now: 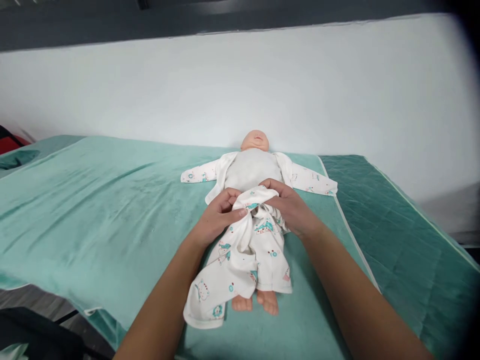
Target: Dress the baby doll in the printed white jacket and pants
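A baby doll (258,142) lies on its back on the bed, head away from me. Its printed white jacket (313,181) hangs open, sleeves spread to both sides, over a pale grey torso. Bunched over the doll's hips and legs are white baby pants (234,270) with teal animal prints. My left hand (221,215) pinches the gathered cloth at its upper left, thumb on top. My right hand (290,205) grips its upper right edge. One pant leg slants loosely to the left; the other lies straight down. Below the hems, the doll's feet (267,302) show.
A teal sheet (112,210) with soft wrinkles covers the bed. To the right lies a darker quilted green cover (393,240). A white wall (168,90) rises behind the doll's head. At the lower left is a dark object (41,332) beside the bed's edge.
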{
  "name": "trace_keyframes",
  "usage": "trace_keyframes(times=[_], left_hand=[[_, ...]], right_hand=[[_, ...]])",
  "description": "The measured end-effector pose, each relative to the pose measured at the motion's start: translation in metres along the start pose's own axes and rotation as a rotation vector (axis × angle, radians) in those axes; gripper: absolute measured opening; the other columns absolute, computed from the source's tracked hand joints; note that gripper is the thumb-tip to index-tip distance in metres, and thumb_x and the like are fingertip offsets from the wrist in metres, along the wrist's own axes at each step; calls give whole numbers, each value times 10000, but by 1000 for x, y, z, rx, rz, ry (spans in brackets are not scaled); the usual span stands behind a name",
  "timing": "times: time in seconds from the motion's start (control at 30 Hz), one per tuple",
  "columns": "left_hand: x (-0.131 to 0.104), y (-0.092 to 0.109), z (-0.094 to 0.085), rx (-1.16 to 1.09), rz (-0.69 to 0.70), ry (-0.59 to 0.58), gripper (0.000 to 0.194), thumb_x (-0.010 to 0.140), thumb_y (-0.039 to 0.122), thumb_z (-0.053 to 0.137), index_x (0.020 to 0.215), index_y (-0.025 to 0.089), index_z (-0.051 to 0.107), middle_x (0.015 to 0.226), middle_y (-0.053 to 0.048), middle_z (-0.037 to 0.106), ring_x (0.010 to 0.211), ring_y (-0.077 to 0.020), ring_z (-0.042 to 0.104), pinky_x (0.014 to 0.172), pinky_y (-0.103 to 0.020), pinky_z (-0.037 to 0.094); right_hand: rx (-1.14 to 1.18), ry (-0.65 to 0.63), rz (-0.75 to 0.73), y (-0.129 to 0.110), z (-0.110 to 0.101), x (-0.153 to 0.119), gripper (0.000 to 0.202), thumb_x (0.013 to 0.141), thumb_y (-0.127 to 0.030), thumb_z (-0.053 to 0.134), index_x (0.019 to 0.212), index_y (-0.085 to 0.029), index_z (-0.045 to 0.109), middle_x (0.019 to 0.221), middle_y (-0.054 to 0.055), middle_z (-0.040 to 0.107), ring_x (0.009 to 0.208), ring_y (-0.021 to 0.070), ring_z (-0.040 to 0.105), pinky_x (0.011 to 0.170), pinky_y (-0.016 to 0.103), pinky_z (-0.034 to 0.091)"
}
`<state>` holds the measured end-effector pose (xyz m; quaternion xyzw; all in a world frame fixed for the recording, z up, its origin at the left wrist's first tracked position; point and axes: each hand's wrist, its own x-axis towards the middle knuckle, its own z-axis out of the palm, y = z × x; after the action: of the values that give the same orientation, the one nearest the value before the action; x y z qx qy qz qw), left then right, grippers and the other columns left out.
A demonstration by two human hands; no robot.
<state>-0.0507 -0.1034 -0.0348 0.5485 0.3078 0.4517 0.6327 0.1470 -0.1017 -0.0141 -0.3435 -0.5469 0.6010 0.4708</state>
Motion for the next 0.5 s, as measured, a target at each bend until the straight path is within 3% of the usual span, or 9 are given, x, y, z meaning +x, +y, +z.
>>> trace_keyframes(times=[0.13,0.33,0.5], left_hand=[[1,-2,-3,-73,8,-31,283,787,307,754,978,191,580,858,-12,659,731,-126,599,668,-225,434],[5,-9,-5,-78,57,24,201,823,288,716,939,197,580,756,35,594,623,-81,521,595,-194,390],[3,-5,-1,102,46,-3,296,812,313,727,1053,214,587,1016,-22,653,866,-139,597,757,-239,445]], right_hand=[[-69,-22,8,-2,2,-1,116,807,-261,680,842,-214,580,757,-32,634,699,125,549,663,250,409],[-271,-141,73,-11,5,-5,183,783,-278,706,887,-222,565,764,-56,517,674,103,460,600,228,351],[-208,-52,35,-7,8,-4,94,809,-262,628,851,-224,552,769,-43,573,727,133,512,672,256,387]])
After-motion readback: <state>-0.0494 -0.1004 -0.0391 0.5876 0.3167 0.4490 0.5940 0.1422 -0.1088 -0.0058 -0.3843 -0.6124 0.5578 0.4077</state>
